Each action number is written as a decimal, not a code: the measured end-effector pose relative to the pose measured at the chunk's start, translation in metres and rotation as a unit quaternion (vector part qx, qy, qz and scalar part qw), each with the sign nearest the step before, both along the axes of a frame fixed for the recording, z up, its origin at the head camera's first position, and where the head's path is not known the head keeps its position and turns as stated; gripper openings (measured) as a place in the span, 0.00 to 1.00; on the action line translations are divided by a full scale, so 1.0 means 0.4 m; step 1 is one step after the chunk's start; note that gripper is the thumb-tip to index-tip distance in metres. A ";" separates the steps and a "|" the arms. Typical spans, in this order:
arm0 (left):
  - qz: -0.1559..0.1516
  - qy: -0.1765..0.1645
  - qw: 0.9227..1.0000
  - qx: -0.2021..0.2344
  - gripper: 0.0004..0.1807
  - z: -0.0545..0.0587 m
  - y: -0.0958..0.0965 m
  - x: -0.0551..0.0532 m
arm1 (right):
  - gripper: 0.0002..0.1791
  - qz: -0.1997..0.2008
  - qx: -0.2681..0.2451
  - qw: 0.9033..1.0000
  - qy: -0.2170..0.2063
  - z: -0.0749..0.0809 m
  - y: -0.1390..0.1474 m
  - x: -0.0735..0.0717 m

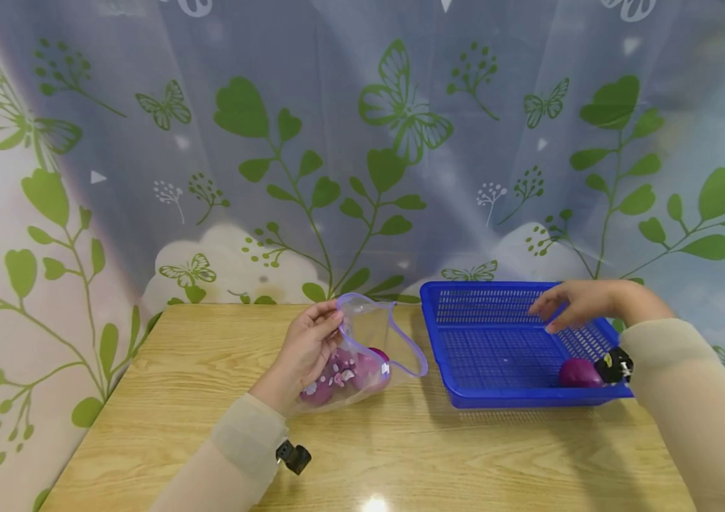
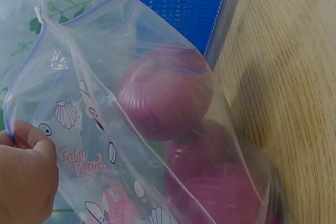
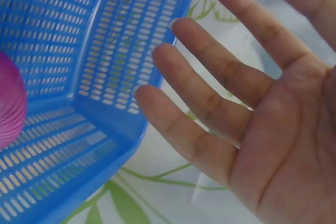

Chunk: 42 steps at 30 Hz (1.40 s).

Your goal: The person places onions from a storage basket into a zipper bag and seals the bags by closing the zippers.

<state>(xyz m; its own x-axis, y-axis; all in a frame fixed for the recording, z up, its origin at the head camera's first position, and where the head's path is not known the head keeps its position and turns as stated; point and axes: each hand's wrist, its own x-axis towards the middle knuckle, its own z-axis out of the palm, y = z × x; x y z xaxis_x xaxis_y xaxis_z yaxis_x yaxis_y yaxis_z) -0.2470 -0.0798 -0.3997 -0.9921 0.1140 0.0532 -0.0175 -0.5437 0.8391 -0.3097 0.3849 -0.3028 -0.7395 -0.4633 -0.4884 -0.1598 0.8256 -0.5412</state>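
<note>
My left hand (image 1: pixel 307 348) pinches the rim of a clear zip bag (image 1: pixel 403 338) between thumb and fingers, and the bag's mouth gapes toward the basket. Inside the bag lie several red onions (image 2: pixel 167 93), seen through the printed plastic. Over the right side of the blue basket (image 1: pixel 496 392) hovers my right hand (image 1: pixel 586 302), fingers spread and loosely bent, holding nothing. One more red onion (image 1: pixel 578 372) sits in the basket's near right corner, below that hand; part of it shows at the left edge of the right wrist view.
The wooden table (image 1: pixel 362 455) carries the bag left of the basket. Behind it hangs a curtain (image 1: pixel 336 235) printed with leaves and butterflies. A small black camera (image 1: pixel 294 456) is strapped to the left wrist, another (image 1: pixel 615 366) to the right.
</note>
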 end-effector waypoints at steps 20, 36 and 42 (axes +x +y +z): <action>-0.001 -0.004 1.000 -0.006 0.09 0.003 -0.002 0.003 | 0.41 -0.089 -0.006 0.986 -0.139 -0.094 0.099 -0.009; -0.003 -0.005 1.000 -0.006 0.10 -0.003 -0.005 0.003 | 0.34 -0.102 -0.042 0.978 -0.177 -0.165 0.151 -0.002; -0.002 -0.009 1.000 -0.005 0.10 -0.001 -0.004 0.005 | 0.32 -0.095 -0.057 0.976 -0.189 -0.177 0.157 -0.009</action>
